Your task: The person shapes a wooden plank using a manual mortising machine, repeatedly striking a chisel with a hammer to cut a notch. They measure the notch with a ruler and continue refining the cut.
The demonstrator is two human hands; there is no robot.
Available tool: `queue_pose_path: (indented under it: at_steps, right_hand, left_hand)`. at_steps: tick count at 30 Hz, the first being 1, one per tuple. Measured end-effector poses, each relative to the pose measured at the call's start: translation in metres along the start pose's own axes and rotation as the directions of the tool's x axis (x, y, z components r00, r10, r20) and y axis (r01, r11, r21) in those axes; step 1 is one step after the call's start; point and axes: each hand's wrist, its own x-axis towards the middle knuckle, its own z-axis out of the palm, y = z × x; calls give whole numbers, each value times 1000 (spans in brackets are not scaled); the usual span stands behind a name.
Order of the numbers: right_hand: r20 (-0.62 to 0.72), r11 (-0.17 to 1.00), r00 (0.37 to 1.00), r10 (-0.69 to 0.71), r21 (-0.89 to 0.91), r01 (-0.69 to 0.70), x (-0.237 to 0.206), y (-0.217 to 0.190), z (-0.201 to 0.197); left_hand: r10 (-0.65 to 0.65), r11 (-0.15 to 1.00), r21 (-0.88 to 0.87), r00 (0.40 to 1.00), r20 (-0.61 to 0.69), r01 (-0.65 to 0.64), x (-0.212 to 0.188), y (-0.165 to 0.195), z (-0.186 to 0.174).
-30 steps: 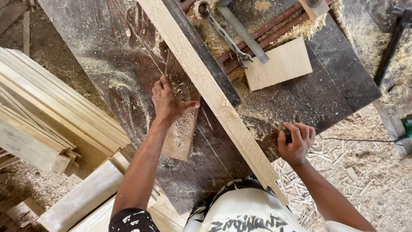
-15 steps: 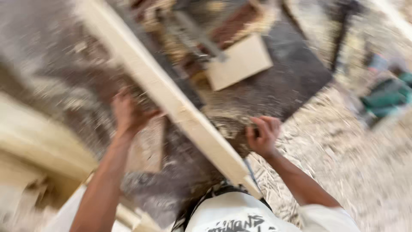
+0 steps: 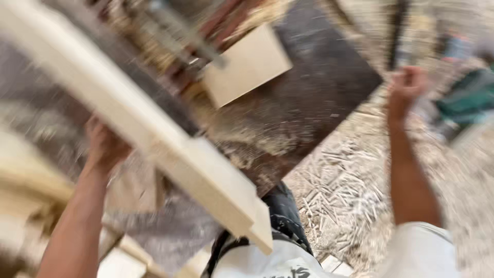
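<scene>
Pale timber fills the left of the blurred view: a stack of light boards (image 3: 25, 185) lies at the left edge, too smeared to count. Beside it the left hand (image 3: 105, 146) is raised against the underside of a long pale plank (image 3: 154, 139), which runs slantwise from the upper left down to its squared end near the person's chest; whether the fingers grip the plank or only press on it cannot be told, since the plank hides them. Under the plank lies a dark table top (image 3: 319, 77) dusted with sawdust. On it, up past the plank, sits a flat square offcut of light wood (image 3: 247, 64), partly beneath a grey metal bar (image 3: 190, 36). Right of the table, wood chips (image 3: 339, 190) cover the ground. Farther right the right hand (image 3: 406, 85) is held up well clear of the plank, curled into a loose fist; anything inside it is too blurred to tell. Behind it stands a green machine (image 3: 471, 98).
</scene>
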Motion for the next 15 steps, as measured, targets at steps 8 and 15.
queue_pose_path:
  at_steps: [8, 15]
  right_hand:
    - [183, 960, 945, 271, -128, -250, 50, 20, 42]
    - [265, 944, 906, 329, -118, -308, 60, 29, 67]
  left_hand:
    - [-731, 547, -150, 557, 394, 824, 5, 18, -11]
    - [-760, 510, -54, 479, 439, 859, 10, 13, -11]
